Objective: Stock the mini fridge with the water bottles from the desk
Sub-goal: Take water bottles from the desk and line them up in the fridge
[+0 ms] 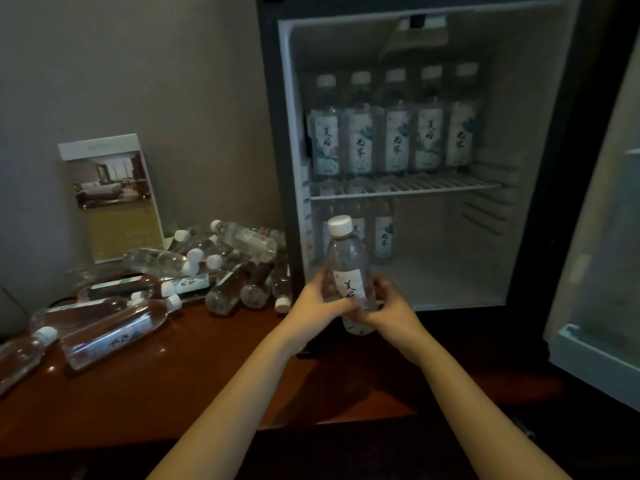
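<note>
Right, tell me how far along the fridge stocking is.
Done: five bottles stand in a row on the wire shelf of the open mini fridge, and at least two more stand on the floor below, at the left. In hand: the left hand and right hand hold one upright bottle at the fridge opening. Left: a heap of bottles lies on the desk.

Both forearms reach forward (bare to the elbow), left hand (pixel 317 299) and right hand (pixel 388 304) cupped together, fingers curled.
</note>
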Tool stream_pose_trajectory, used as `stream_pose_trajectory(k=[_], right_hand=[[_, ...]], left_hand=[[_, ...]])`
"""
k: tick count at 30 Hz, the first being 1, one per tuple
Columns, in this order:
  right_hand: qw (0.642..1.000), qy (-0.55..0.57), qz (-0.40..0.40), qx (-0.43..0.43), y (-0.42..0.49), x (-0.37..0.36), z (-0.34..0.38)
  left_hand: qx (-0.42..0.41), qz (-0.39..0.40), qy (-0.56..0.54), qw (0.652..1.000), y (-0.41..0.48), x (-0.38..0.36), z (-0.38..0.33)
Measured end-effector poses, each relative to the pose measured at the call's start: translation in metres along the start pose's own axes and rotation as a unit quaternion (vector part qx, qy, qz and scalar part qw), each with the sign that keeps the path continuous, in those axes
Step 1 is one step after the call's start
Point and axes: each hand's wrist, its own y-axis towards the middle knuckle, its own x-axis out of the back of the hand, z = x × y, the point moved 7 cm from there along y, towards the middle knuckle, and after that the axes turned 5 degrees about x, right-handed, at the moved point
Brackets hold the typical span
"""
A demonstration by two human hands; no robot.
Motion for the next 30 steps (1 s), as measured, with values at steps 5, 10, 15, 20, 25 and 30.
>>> stream_pose_trajectory(k=[5,10,15,20,25,30], right_hand=[[0.997,-0.040,-0.057,-0.015,0.014,0.052,-0.009],[0.996,-0.033,-0.085,-0.011,0.029,0.082,-0.023],[0.995,-0.010,-0.099,-0.008,0.046,0.100,-0.037],[0.993,-0.012,-0.119,-0.015,0.071,0.117,-0.051],[0.987,-0.024,-0.150,-0.042,0.099,0.129,-0.063],[0.980,-0.052,-0.187,-0.037,0.122,0.143,-0.075]], left_hand=[[0.011,0.030,-0.013,0.999,0.044,-0.048,0.003],[-0.019,0.046,0.008,0.999,0.082,-0.078,0.001],[-0.028,0.045,0.024,0.998,0.112,-0.092,0.003],[-0.022,-0.002,0.029,0.999,0.142,-0.096,0.017],[-0.008,-0.063,0.039,0.997,0.157,-0.090,0.034],[-0.001,-0.020,0.042,0.999,0.173,-0.096,0.041]])
